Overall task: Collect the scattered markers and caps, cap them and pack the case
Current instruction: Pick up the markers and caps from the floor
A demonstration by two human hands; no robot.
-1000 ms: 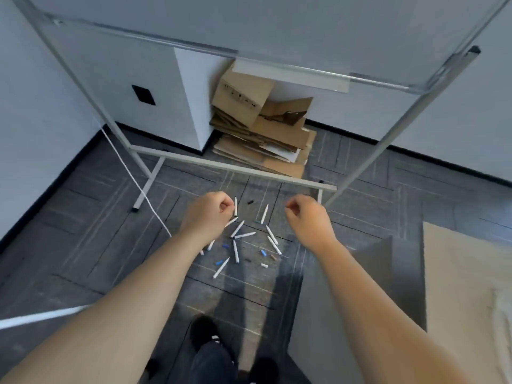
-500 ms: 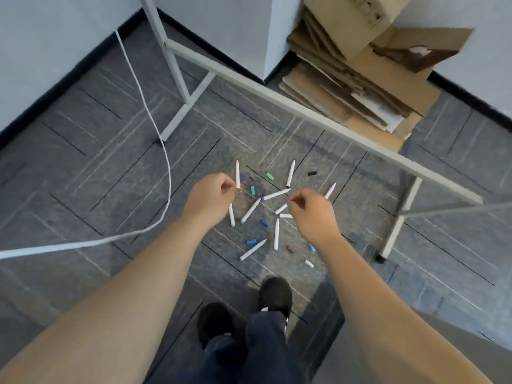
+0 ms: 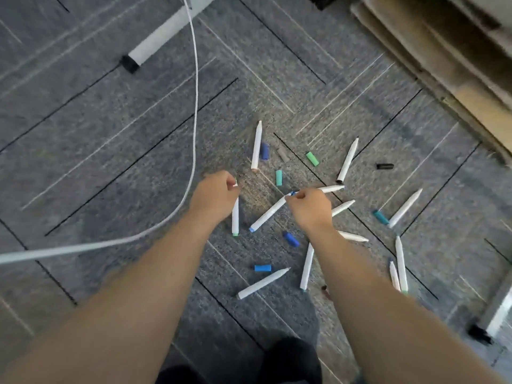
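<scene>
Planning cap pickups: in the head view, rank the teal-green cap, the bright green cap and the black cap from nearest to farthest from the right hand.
From the right hand:
1. teal-green cap, just up-left of it.
2. bright green cap, farther up the carpet.
3. black cap, far off to the upper right.

An office or meeting-room corner was suggested. The floor [image 3: 110, 128] was covered in grey carpet tiles with thin line patterns, of the kind laid in workplaces. A white metal stand foot [image 3: 155, 40] with a black end cap was seen at the upper left, and a white cable [image 3: 195, 106] was trailed across the tiles. Flattened cardboard [image 3: 448, 56] was stacked at the upper right. White markers [image 3: 256, 145] and coloured caps [image 3: 312, 158] were scattered at the centre of the frame.
</scene>
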